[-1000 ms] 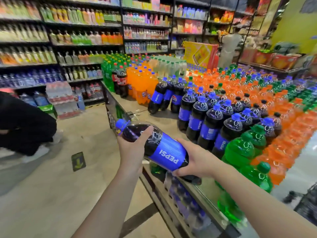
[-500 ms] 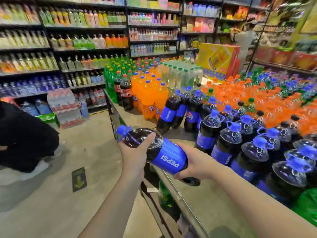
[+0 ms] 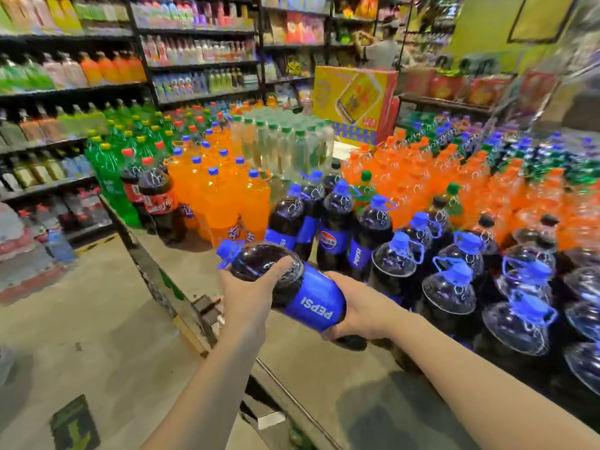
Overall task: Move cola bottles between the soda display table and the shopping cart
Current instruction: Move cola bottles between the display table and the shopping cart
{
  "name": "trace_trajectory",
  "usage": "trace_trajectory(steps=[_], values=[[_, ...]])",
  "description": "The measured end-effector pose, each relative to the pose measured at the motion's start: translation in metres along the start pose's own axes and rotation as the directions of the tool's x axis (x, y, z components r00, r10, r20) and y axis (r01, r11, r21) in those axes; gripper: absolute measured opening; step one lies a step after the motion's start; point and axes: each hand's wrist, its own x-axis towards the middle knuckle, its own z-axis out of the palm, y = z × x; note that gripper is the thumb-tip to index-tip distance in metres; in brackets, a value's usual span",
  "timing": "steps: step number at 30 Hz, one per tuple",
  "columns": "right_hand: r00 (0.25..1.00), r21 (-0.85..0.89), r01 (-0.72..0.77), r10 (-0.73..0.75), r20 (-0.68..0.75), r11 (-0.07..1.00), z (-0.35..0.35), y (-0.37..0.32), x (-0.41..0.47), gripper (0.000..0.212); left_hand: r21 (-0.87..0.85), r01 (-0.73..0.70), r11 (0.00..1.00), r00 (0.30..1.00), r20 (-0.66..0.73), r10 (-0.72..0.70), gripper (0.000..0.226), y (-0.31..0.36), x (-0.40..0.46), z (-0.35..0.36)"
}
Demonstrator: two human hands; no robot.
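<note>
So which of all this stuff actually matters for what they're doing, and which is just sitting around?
Part of the job:
Pepsi bottle, held tilted by the left hand and right hand
standing Pepsi bottles
display table

Just there:
orange soda bottles
green bottles
yellow box
wall shelves

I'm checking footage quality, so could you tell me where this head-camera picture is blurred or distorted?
Head view: the held Pepsi bottle and both hands, left and right, are fairly sharp; the orange bottles at right and the upper right corner smear with motion blur; the wide-angle lens bends the shelves.
</note>
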Motion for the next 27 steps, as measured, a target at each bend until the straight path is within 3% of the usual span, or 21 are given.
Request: trace_trajectory(steps=[6, 10, 15, 20, 22, 24, 25, 27], values=[[0.977, 0.059, -0.168, 0.174, -0.126, 0.984, -0.003, 0.016, 0.06, 0.086, 0.103, -0.03, 0.994, 0.979, 0.205, 0.009, 0.103, 0.005, 0.093, 0.037], [0.922, 0.099, -0.318, 0.332, -0.201, 0.943, 0.002, 0.025, 0.091, 0.09, 0.15, -0.096, 0.984, 0.934, 0.356, 0.037, 0.082, 0.002, 0.143, 0.06], [0.827, 0.225, -0.435, 0.486, -0.282, 0.872, 0.025, 0.048, 0.124, 0.099, 0.219, -0.163, 0.962, 0.859, 0.512, 0.029, 0.1, -0.007, 0.187, 0.086], [0.701, 0.208, -0.558, 0.591, -0.399, 0.803, 0.037, 0.054, 0.138, 0.072, 0.292, -0.262, 0.92, 0.761, 0.649, 0.011, 0.096, -0.026, 0.21, 0.105], [0.644, 0.326, -0.553, 0.641, -0.418, 0.767, 0.047, 0.054, 0.145, 0.049, 0.325, -0.299, 0.897, 0.724, 0.69, -0.009, 0.092, -0.033, 0.214, 0.11], [0.518, 0.619, -0.428, 0.74, -0.429, 0.659, 0.057, 0.047, 0.154, 0.031, 0.349, -0.329, 0.877, 0.682, 0.731, -0.035, 0.087, -0.037, 0.213, 0.114], [0.459, 0.69, -0.384, 0.775, -0.434, 0.613, 0.064, 0.049, 0.157, 0.029, 0.363, -0.347, 0.865, 0.662, 0.748, -0.049, 0.086, -0.04, 0.213, 0.115], [0.388, 0.556, -0.561, 0.788, -0.478, 0.614, 0.073, 0.054, 0.161, 0.04, 0.376, -0.391, 0.84, 0.623, 0.78, -0.059, 0.089, -0.047, 0.215, 0.117]])
